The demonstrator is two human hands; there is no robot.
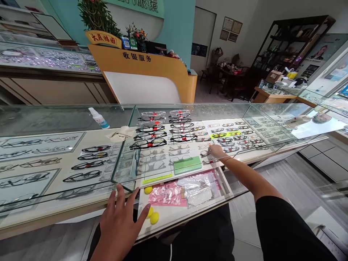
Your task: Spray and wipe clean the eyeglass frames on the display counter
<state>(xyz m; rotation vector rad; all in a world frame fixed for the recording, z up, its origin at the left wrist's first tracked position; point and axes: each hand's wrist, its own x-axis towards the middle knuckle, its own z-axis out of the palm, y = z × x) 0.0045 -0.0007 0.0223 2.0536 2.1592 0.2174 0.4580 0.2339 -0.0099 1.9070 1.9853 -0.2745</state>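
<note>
My left hand (119, 217) is at the front edge of the glass display counter, beside an open drawer (227, 185), with its fingers spread and nothing in them. My right hand (216, 151) reaches into the case, its fingers closed at the end of a pair of eyeglasses (206, 153) among the right-hand rows. To its left, two columns of eyeglasses with dark and clear frames (149, 144) stand on the white shelf. Pink packets (165, 194), a clear plastic bag (198, 192) and yellow round pieces (154, 218) lie in the drawer.
A green box (187, 165) lies just behind the drawer. A white spray bottle (99, 118) and a crumpled cloth (121, 133) are further back on the left. Glass panes (123, 145) divide the case. A wooden cashier desk (152, 65) stands beyond.
</note>
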